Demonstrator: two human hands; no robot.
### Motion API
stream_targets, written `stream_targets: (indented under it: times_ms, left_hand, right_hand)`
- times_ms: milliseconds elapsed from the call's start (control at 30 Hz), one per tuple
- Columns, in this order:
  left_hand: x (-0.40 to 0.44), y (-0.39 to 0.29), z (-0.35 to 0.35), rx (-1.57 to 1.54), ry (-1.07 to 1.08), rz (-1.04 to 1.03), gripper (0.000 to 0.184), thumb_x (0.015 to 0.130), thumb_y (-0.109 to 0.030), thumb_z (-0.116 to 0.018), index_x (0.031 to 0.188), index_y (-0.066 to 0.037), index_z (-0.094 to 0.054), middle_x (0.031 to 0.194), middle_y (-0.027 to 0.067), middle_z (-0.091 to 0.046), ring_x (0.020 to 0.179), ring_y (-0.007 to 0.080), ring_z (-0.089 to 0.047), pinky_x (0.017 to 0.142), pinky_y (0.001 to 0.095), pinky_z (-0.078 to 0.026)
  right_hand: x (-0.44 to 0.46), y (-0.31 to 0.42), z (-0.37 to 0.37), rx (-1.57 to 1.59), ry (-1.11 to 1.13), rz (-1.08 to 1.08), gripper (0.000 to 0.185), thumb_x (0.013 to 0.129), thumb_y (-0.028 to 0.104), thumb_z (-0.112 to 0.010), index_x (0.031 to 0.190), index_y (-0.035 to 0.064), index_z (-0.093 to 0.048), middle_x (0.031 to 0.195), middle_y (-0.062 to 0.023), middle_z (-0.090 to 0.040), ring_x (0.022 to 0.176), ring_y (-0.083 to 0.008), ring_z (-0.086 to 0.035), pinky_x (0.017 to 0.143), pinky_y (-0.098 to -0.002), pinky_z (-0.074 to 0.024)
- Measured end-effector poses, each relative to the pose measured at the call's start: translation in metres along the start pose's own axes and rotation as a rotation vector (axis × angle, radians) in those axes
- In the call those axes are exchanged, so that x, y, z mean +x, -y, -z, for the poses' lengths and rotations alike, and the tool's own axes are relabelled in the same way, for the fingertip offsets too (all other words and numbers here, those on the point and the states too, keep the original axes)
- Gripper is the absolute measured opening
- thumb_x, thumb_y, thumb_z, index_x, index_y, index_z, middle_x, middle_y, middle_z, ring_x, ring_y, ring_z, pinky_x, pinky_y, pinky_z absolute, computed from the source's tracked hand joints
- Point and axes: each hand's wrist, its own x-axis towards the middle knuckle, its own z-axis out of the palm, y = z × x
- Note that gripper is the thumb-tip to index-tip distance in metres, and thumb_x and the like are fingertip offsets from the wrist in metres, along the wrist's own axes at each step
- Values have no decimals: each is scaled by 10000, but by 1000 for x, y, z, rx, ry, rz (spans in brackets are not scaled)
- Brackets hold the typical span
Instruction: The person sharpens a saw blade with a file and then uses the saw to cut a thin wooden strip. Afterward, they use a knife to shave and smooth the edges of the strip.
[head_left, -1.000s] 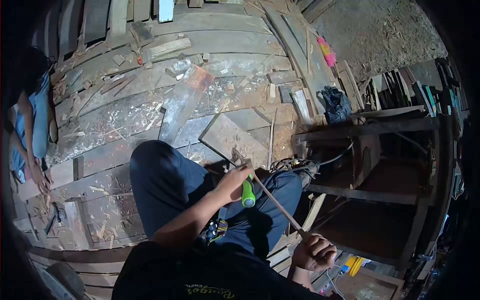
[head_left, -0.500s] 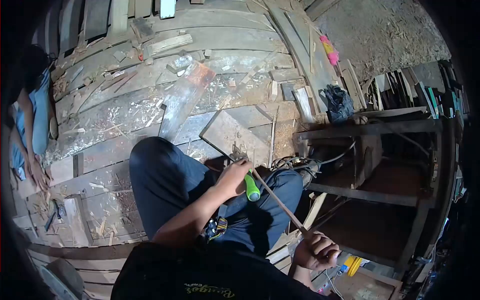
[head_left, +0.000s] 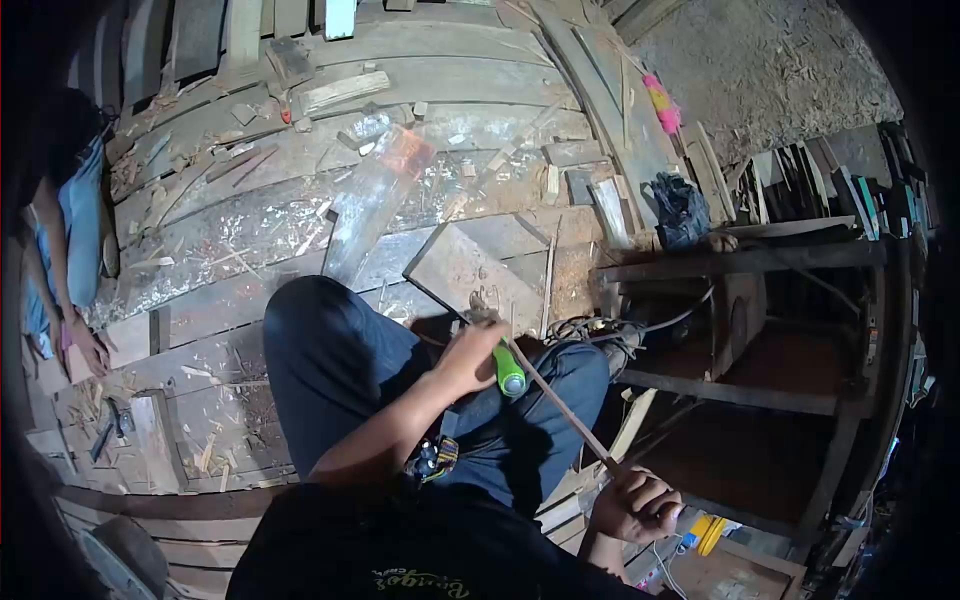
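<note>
My left hand (head_left: 474,357) is closed round a tool with a bright green handle (head_left: 509,372), above my lap; the tool's working end is hidden. A thin wooden strip (head_left: 560,405) runs from beside that hand down to my right hand (head_left: 636,506), whose fingers wrap round its lower end. Just beyond my left hand lies a flat wooden board (head_left: 470,272), tilted across the floor planks, with a small lump-like piece near its lower edge.
A person's hand (head_left: 88,350) rests on the floor at the far left. On the right stands a dark wooden frame (head_left: 740,392) with cables (head_left: 600,328) by my knee. A black plastic bag (head_left: 680,210), a pink-yellow item (head_left: 660,103) and wood scraps lie around.
The green handle has swung slightly to the right and up under my left hand. My right hand has shifted slightly right, still gripping the strip. The other person's hand has moved a little.
</note>
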Motion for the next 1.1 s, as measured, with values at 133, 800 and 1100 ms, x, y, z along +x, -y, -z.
stream_targets:
  times_ms: [133, 800, 1100]
  left_hand:
    - [-2, 3, -12, -31, 98, 131, 449, 649, -37, -725, 1066, -30, -558, 1026, 211, -602, 965, 429, -606, 765, 464, -496]
    - [-2, 2, -3, -42, -1, 158, 472, 665, -48, -723, 1098, -24, -537, 983, 223, -625, 928, 471, -591, 753, 489, -496]
    - [-2, -6, -7, 87, -20, 63, 402, 670, -61, -717, 997, 15, -494, 978, 256, -601, 913, 464, -598, 767, 499, -505]
  right_hand:
    - [-2, 1, 6, -21, -3, 3, 405, 1008, 312, -414, 652, 149, -314, 471, -1, -316, 401, -105, -197, 452, -280, -231]
    - [-1, 4, 3, 46, -109, -56, 424, 933, 304, -536, 613, 144, -309, 446, -7, -299, 389, -117, -210, 467, -270, -259]
    - [0, -1, 5, 82, -83, -40, 398, 928, 308, -492, 609, 147, -317, 445, -20, -315, 380, -128, -211, 469, -275, -273]
